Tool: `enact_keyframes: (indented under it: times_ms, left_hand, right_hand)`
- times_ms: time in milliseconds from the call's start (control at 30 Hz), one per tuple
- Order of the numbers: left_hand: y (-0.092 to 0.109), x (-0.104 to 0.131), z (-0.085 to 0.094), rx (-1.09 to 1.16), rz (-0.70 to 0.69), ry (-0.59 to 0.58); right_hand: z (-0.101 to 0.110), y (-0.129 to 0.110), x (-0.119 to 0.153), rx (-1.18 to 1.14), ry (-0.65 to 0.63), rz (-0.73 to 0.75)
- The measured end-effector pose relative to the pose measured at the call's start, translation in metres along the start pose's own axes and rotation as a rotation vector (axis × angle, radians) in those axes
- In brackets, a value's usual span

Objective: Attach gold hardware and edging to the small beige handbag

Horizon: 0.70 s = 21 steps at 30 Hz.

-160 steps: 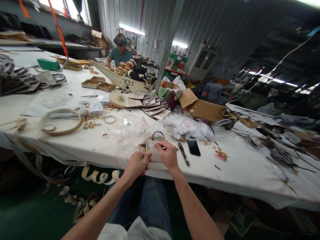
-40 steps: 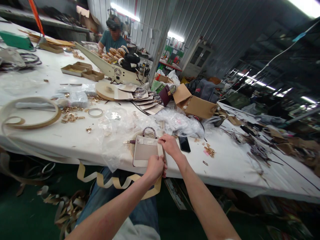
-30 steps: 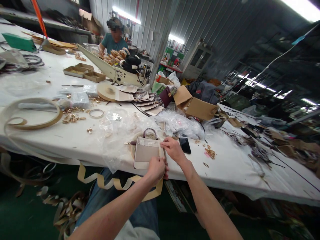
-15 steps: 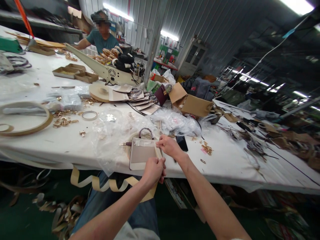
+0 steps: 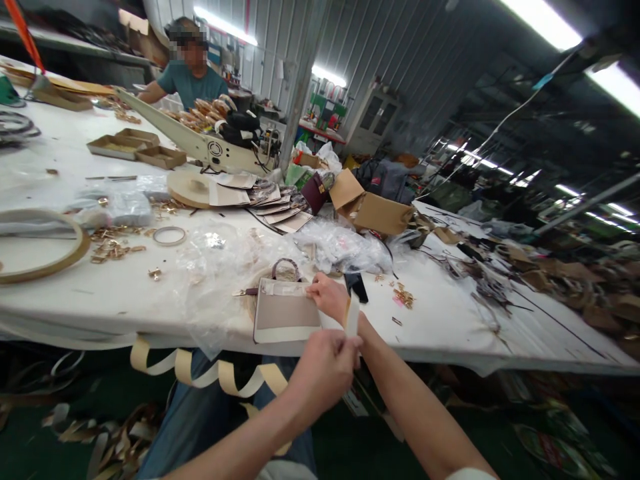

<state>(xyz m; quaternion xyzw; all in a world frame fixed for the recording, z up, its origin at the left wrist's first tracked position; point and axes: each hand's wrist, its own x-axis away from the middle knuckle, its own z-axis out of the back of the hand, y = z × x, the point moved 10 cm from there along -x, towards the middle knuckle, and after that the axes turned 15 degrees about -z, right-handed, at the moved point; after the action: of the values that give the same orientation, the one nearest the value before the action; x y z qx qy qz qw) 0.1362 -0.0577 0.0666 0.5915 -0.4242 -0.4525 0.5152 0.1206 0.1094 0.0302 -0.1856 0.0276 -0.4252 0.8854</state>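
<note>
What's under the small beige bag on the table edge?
The bag lies on clear plastic sheet over the white table. A round tan piece shows at its left edge; the rest beneath is covered.

1. Black phone [image 5: 356, 285] on white tabletop [image 5: 450, 313].
2. Cardboard box [image 5: 373, 208] behind clear plastic bags [image 5: 345, 245].
3. Gold fittings [image 5: 113, 241] beside tape ring [image 5: 169, 235].
4. Co-worker [image 5: 186, 70] at far end.

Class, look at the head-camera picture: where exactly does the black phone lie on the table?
The black phone lies flat on the white table, just beyond the right hand, right of the beige bag.
</note>
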Motion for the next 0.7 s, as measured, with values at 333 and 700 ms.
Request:
enact_keyframes:
  times_ms: [333, 700]
  left_hand:
    - [-0.015, 0.025, 0.244, -0.382, 0.097, 0.374]
    - [-0.043, 0.023, 0.304, -0.637, 0.103, 0.368]
  right_hand:
    - [-0.007, 0.026, -0.028, -0.376, 0.135, -0.198]
    - [-0.011, 0.048, 0.023, -0.424, 0.235, -0.441]
